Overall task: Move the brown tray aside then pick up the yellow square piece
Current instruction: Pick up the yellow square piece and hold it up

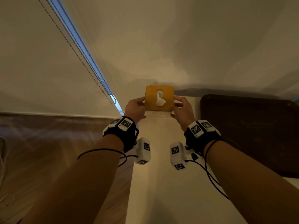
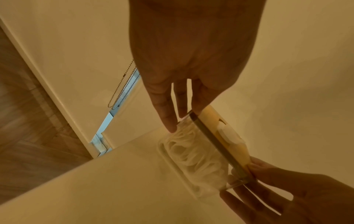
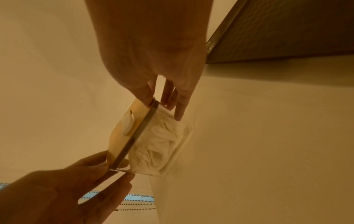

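Held over the far end of the table (image 1: pixel 158 183), brown tray (image 1: pixel 252 135) already aside at right: yellow square piece (image 1: pixel 159 98), a stiff lid on a clear tissue-filled box, likely light and slick, pinched at opposite edges by left hand (image 1: pixel 135 109) and right hand (image 1: pixel 182 110)
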A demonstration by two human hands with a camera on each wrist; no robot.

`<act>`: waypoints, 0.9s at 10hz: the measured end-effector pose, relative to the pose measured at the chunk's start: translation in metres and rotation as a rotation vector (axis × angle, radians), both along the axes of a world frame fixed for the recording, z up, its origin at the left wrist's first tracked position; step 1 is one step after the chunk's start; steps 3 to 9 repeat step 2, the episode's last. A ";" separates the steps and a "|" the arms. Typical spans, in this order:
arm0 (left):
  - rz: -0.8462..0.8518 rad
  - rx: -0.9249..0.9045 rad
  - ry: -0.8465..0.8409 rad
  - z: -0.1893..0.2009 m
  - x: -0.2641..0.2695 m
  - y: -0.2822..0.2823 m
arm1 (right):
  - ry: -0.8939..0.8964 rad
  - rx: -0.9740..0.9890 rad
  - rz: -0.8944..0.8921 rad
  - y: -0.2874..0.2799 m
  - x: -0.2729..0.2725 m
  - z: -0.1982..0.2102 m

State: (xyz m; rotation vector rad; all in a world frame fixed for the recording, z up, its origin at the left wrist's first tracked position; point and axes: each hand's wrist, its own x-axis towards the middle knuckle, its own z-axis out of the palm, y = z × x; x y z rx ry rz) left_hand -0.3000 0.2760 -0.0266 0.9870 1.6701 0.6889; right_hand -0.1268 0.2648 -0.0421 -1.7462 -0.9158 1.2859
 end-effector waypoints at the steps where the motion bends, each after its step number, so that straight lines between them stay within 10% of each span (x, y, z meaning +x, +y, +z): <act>1: 0.005 0.026 0.008 0.000 0.000 0.002 | -0.023 -0.017 -0.018 -0.003 -0.002 0.006; 9: 0.134 0.051 0.001 -0.012 -0.016 -0.005 | -0.017 -0.041 -0.099 -0.022 0.008 0.004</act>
